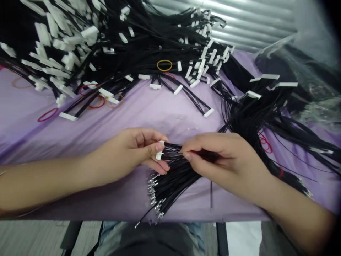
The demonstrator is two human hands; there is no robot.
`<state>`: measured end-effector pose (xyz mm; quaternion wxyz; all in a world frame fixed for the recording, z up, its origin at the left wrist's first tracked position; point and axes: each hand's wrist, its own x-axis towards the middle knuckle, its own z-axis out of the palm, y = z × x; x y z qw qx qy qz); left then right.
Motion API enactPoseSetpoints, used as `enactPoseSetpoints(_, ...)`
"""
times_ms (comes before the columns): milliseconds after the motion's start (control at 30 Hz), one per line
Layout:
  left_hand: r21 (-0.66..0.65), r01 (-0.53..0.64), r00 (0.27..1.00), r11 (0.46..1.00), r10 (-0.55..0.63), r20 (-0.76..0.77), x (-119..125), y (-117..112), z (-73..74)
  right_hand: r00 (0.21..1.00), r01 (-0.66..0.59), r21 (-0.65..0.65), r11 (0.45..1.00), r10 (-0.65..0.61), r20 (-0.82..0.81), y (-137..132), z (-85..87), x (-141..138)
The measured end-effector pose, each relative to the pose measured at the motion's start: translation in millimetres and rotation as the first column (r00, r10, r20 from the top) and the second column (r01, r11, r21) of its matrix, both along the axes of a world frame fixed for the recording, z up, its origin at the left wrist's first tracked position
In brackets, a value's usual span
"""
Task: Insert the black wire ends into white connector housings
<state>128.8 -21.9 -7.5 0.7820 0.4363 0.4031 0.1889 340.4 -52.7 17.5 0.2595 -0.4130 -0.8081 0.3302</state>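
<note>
Between the thumb and fingers of my left hand (pixel 138 149) is a white plastic connector (pixel 160 151), held upright on its side. Several black wires (pixel 172 151) run out of it to the right. My right hand (pixel 218 156) pinches one or more of these wires a short way from the connector; how many I cannot make out. Beneath both hands lies a bundle of loose black wires (pixel 178 181), with bare metal crimp terminals (pixel 153 192) fanned out at its left end.
A large heap of black wire harnesses (pixel 144 46) with white connectors covers the back of the purple-covered table (pixel 106 199). More harnesses (pixel 255 110) lie at right beside a clear plastic bag (pixel 314 78). Red rubber bands (pixel 48 115) and a yellow one (pixel 164 65) lie about.
</note>
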Motion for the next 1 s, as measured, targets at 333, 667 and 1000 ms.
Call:
enactPoseSetpoints(333,0.086,0.084,0.993,0.993,-0.090,0.075,-4.8,7.8,-8.7,0.986,0.166,-0.123,0.978,-0.165,0.018,2.9,-8.8,-2.0)
enactPoseSetpoints(667,0.091,0.113,0.993,0.989,-0.115,0.012,-1.4,8.6,-0.7,0.993,0.119,-0.033,0.992,-0.118,0.019,3.8,-9.7,-1.5)
enactPoseSetpoints(1000,0.042,0.095,0.993,0.995,-0.098,0.067,-1.9,10.6,-3.0,0.982,-0.017,0.285,0.958,-0.037,0.183,-0.4,-7.4,1.1)
